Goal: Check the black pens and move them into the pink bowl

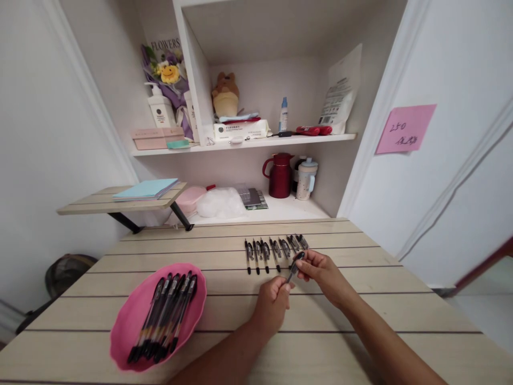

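Observation:
Between my two hands is a black gel pen (295, 268), tilted above the tabletop. My left hand (273, 300) grips its lower barrel, while the fingers of my right hand (320, 271) pinch the capped upper end. Just beyond my hands, several uncapped pens (257, 256) lie side by side in a row, each with a loose black cap beside it. The right end of that row is partly hidden by my right hand. To the left, a pink scalloped bowl (120, 321) holds several capped black pens (166, 307) in a bundle.
Behind the wooden slatted table (332, 321) stands a white shelf unit (256, 143) with a red thermos jug (280, 176), a cup (306, 181) and a plastic bag (221, 203). A small raised shelf (120, 206) at the back left carries blue paper (146, 189).

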The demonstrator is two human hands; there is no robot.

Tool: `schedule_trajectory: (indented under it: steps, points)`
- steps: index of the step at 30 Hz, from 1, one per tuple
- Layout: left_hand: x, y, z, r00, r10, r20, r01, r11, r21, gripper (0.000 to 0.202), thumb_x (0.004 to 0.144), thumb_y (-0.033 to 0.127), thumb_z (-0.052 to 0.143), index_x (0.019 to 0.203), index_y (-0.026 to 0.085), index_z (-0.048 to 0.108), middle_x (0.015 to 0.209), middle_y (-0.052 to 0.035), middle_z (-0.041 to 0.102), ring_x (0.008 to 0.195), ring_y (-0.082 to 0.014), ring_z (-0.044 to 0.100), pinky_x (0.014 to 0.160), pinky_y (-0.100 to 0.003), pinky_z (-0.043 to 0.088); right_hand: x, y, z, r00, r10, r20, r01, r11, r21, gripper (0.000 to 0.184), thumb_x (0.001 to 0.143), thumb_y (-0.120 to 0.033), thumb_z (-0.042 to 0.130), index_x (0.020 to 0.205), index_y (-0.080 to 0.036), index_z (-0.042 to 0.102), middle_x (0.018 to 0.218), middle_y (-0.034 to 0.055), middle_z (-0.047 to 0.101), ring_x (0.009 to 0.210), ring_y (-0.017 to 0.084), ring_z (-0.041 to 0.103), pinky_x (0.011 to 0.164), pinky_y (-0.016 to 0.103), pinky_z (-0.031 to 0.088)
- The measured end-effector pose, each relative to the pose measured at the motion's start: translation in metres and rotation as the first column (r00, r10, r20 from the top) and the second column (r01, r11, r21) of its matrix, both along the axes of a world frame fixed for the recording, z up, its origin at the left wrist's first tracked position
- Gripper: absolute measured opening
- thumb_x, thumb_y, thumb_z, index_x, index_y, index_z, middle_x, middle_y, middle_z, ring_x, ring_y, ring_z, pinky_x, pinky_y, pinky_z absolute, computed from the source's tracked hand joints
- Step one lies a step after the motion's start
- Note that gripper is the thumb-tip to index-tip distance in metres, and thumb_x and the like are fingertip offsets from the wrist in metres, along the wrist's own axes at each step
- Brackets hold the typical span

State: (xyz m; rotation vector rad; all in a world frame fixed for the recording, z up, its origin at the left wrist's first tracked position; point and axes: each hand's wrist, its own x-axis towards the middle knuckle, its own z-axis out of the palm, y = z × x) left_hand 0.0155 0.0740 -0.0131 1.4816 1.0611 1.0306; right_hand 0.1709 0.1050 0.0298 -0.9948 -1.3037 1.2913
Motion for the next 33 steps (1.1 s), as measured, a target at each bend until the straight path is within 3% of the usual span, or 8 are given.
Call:
schedule_trajectory:
  steps: [11, 18, 20, 22, 24, 26, 29, 33]
  points:
    - [-0.001, -0.002, -0.003, 0.998, 0.02, -0.055, -0.018, 1.0, 0.024, 0.026, 0.081, 0.031, 0.039, 0.082, 0.013, 0.058, 0.05, 0.0046, 0.042, 0.049, -0.0085, 0.038, 0.05, -0.021, 0.029, -0.003, -0.002, -0.006, 1.0, 0.027, -0.001, -0.027, 0.999, -0.03, 0.026, 0.066, -0.041, 0.067, 0.074, -0.017, 0.059, 0.05, -0.003, 0.055, 0.047, 0.009, 0.045, 0.047, 0.022, 0.035]
    - [0.001, 0.002, -0.008, 0.999, -0.031, 0.041, 0.03, 0.999, 0.009, 0.024, 0.08, 0.029, 0.04, 0.091, 0.013, 0.055, 0.055, 0.0051, 0.042, 0.048, -0.0071, 0.036, 0.051, -0.019, 0.031, 0.001, -0.001, -0.006, 0.999, 0.049, 0.004, -0.049, 0.999, 0.002, 0.029, 0.069, -0.044, 0.063, 0.076, -0.016, 0.06, 0.052, -0.0017, 0.056, 0.048, 0.009, 0.046, 0.048, 0.022, 0.035]
    - [0.003, 0.0, -0.005, 0.999, -0.014, 0.05, 0.015, 1.0, -0.02, 0.026, 0.081, 0.029, 0.038, 0.094, 0.014, 0.054, 0.057, 0.0048, 0.043, 0.047, -0.0072, 0.036, 0.049, -0.019, 0.031, 0.009, 0.003, -0.009, 1.0, -0.01, -0.023, 0.011, 1.0, 0.026, 0.035, 0.071, -0.05, 0.059, 0.083, -0.017, 0.06, 0.058, -0.0002, 0.059, 0.05, 0.011, 0.048, 0.047, 0.023, 0.035]
    - [0.003, -0.003, 0.004, 0.999, 0.036, 0.0, -0.036, 0.999, 0.001, 0.025, 0.08, 0.027, 0.038, 0.093, 0.014, 0.056, 0.061, 0.003, 0.046, 0.05, -0.0081, 0.039, 0.051, -0.02, 0.033, 0.02, 0.01, -0.017, 0.982, -0.185, -0.045, 0.187, 0.981, 0.049, 0.041, 0.072, -0.055, 0.054, 0.086, -0.017, 0.06, 0.061, 0.0003, 0.059, 0.049, 0.011, 0.048, 0.045, 0.023, 0.033]
    - [0.001, -0.006, 0.019, 0.989, 0.101, -0.106, -0.087, 0.988, 0.131, 0.022, 0.078, 0.024, 0.043, 0.086, 0.015, 0.061, 0.07, -0.0002, 0.05, 0.061, -0.0106, 0.046, 0.059, -0.022, 0.037, 0.034, 0.018, -0.03, 0.913, -0.408, 0.0, 0.407, 0.911, 0.072, 0.044, 0.071, -0.059, 0.052, 0.078, -0.017, 0.061, 0.056, -0.0001, 0.056, 0.044, 0.011, 0.044, 0.043, 0.024, 0.032]
    - [-0.007, -0.01, 0.04, 0.957, 0.172, -0.233, -0.095, 0.947, 0.308, 0.02, 0.076, 0.022, 0.047, 0.083, 0.017, 0.065, 0.077, -0.0026, 0.052, 0.075, -0.0142, 0.049, 0.07, -0.025, 0.038, 0.048, 0.026, -0.043, 0.816, -0.56, 0.144, 0.549, 0.828, 0.11, 0.048, 0.071, -0.062, 0.047, 0.073, -0.016, 0.061, 0.052, 0.0009, 0.055, 0.043, 0.012, 0.043, 0.044, 0.025, 0.033]
    - [-0.03, -0.016, 0.077, 0.857, 0.262, -0.443, -0.018, 0.876, 0.483, 0.021, 0.075, 0.022, 0.051, 0.089, 0.021, 0.067, 0.08, -0.0032, 0.056, 0.083, -0.0175, 0.049, 0.076, -0.028, 0.037, 0.062, 0.033, -0.057, 0.705, -0.623, 0.339, 0.596, 0.78, 0.191, 0.049, 0.074, -0.06, 0.042, 0.07, -0.016, 0.062, 0.052, 0.0037, 0.058, 0.046, 0.016, 0.048, 0.047, 0.028, 0.037]
    - [-0.081, -0.024, 0.115, 0.69, 0.378, -0.617, -0.017, 0.861, 0.508, 0.023, 0.077, 0.021, 0.048, 0.091, 0.022, 0.066, 0.082, -0.0026, 0.057, 0.078, -0.0156, 0.051, 0.07, -0.025, 0.037, 0.064, 0.035, -0.061, 0.689, -0.585, 0.429, 0.539, 0.808, 0.237, 0.043, 0.072, -0.056, 0.044, 0.066, -0.018, 0.064, 0.055, 0.0053, 0.062, 0.055, 0.02, 0.055, 0.054, 0.029, 0.039]
